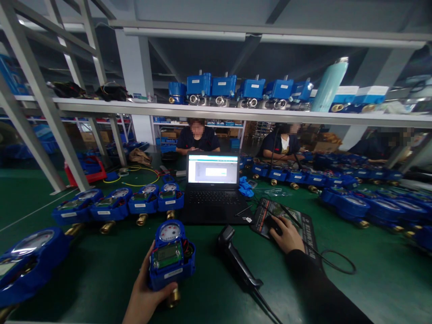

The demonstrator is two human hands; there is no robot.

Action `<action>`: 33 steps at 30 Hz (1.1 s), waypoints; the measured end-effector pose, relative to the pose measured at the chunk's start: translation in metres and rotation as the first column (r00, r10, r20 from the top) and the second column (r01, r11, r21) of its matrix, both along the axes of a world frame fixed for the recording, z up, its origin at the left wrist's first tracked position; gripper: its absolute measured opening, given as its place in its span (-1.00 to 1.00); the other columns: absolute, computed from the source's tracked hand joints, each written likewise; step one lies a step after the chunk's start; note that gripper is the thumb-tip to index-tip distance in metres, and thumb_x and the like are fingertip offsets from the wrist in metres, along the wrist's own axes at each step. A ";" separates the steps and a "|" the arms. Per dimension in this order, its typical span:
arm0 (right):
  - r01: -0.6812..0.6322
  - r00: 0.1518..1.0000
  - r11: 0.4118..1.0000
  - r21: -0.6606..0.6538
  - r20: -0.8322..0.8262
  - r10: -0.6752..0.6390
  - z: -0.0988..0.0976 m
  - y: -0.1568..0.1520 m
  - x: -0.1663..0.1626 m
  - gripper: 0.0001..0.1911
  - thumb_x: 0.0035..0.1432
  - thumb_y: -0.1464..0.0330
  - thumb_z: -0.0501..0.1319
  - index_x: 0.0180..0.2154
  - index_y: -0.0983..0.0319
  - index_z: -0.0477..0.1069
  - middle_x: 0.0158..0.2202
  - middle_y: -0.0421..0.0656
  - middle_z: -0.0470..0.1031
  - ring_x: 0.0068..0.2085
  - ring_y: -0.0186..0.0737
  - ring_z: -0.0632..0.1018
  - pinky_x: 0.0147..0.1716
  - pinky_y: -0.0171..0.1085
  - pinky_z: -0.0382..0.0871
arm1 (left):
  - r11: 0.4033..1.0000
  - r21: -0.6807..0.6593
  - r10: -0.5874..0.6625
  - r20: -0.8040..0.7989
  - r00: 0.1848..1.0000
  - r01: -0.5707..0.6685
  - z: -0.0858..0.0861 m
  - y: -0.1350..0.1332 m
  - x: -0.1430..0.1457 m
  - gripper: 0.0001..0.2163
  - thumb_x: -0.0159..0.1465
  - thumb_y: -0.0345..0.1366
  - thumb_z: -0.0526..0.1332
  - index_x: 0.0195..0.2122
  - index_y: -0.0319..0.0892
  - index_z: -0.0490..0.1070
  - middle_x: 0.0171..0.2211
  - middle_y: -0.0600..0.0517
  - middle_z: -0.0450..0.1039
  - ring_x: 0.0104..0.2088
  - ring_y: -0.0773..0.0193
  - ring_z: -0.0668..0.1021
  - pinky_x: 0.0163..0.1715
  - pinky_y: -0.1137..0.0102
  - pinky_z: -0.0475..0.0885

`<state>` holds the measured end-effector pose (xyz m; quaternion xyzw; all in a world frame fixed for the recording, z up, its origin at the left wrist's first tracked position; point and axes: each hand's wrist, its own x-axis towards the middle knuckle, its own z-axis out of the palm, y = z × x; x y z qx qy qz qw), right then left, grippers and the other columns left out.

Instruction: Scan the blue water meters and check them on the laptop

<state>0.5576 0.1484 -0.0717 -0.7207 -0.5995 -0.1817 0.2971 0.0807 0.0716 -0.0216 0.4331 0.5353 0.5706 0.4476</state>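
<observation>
My left hand (150, 288) is closed around the lower left side of a blue water meter (172, 258), its thumb across the front near the brass fitting. The meter has a round dial, a small display on a green circuit board and a white label. On a dark mouse pad (308, 220), my right hand (286, 231) rests over a black computer mouse (274, 225), fingers curved on it. Between my hands a black barcode scanner (238, 261) lies on the green table. Behind them stands a laptop (212, 189) with its screen lit and a pale dialog box showing.
Rows of blue meters (110, 204) line the left, with more meters (374, 207) at right. A shelf (216, 110) above carries meters and a turquoise bottle (330, 85). Blue gloves (246, 186) lie beside the laptop. Several people sit across the table.
</observation>
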 end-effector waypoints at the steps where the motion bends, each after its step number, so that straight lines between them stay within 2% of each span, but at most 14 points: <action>1: 0.001 1.000 1.000 -0.011 0.001 -0.001 0.000 0.000 0.000 -0.49 0.13 0.18 0.05 0.05 0.24 0.44 0.05 0.05 0.38 0.04 0.03 0.45 0.03 -0.04 0.39 | 1.000 -0.012 0.004 -0.009 1.000 -0.004 0.000 0.000 0.000 -0.01 -0.26 -0.08 0.53 0.23 -0.07 0.18 0.15 -0.17 0.28 0.14 -0.27 0.34 0.08 -0.06 0.33; 4: 0.020 1.000 0.999 -0.043 -0.005 -0.020 0.000 0.000 0.000 -0.51 0.12 0.19 0.07 0.03 0.21 0.45 0.06 0.02 0.39 0.04 0.01 0.46 0.02 -0.05 0.40 | 0.999 -0.035 -0.001 -0.016 1.000 0.001 0.000 0.000 -0.001 0.02 -0.26 -0.08 0.53 0.25 -0.09 0.14 0.17 -0.19 0.25 0.15 -0.29 0.32 0.10 -0.08 0.30; 13: 0.049 0.998 0.996 -0.069 -0.020 -0.051 0.003 -0.002 -0.002 -0.55 0.10 0.19 0.11 0.01 0.16 0.47 0.04 -0.04 0.41 -0.02 -0.04 0.50 0.00 -0.08 0.41 | 1.000 0.016 -0.001 0.024 1.000 0.000 -0.002 0.001 0.001 0.00 -0.28 -0.09 0.54 0.22 -0.08 0.18 0.14 -0.13 0.31 0.11 -0.20 0.39 0.04 0.07 0.41; 24: 0.032 0.999 0.999 0.021 -0.010 -0.032 0.001 0.000 -0.001 -0.53 0.11 0.18 0.07 0.01 0.19 0.46 0.03 -0.01 0.40 -0.02 -0.01 0.48 -0.01 -0.06 0.42 | 0.997 -0.072 -0.018 0.007 1.000 0.018 -0.005 0.002 -0.004 0.08 -0.25 -0.08 0.54 0.30 -0.07 0.04 0.18 -0.19 0.24 0.11 -0.24 0.38 0.09 -0.06 0.33; 29: 0.032 0.999 0.999 -0.020 -0.026 -0.033 0.001 0.000 -0.002 -0.53 0.10 0.19 0.07 0.00 0.20 0.47 0.03 0.00 0.41 0.01 0.01 0.48 0.03 -0.03 0.39 | 1.000 -0.003 -0.001 0.044 0.999 0.001 0.001 -0.001 0.002 0.03 -0.27 -0.09 0.54 0.25 -0.07 0.14 0.16 -0.15 0.29 0.12 -0.22 0.37 0.03 0.05 0.41; 33: 0.036 0.999 0.998 -0.049 -0.034 -0.038 0.004 -0.001 -0.003 -0.51 0.09 0.17 0.06 0.02 0.18 0.45 0.04 -0.02 0.41 0.03 -0.01 0.47 0.04 -0.04 0.38 | 0.998 0.036 -0.048 0.064 0.997 0.046 0.003 -0.003 0.002 0.10 -0.31 -0.05 0.55 0.29 -0.05 0.08 0.18 -0.16 0.26 0.10 -0.21 0.40 0.01 0.08 0.43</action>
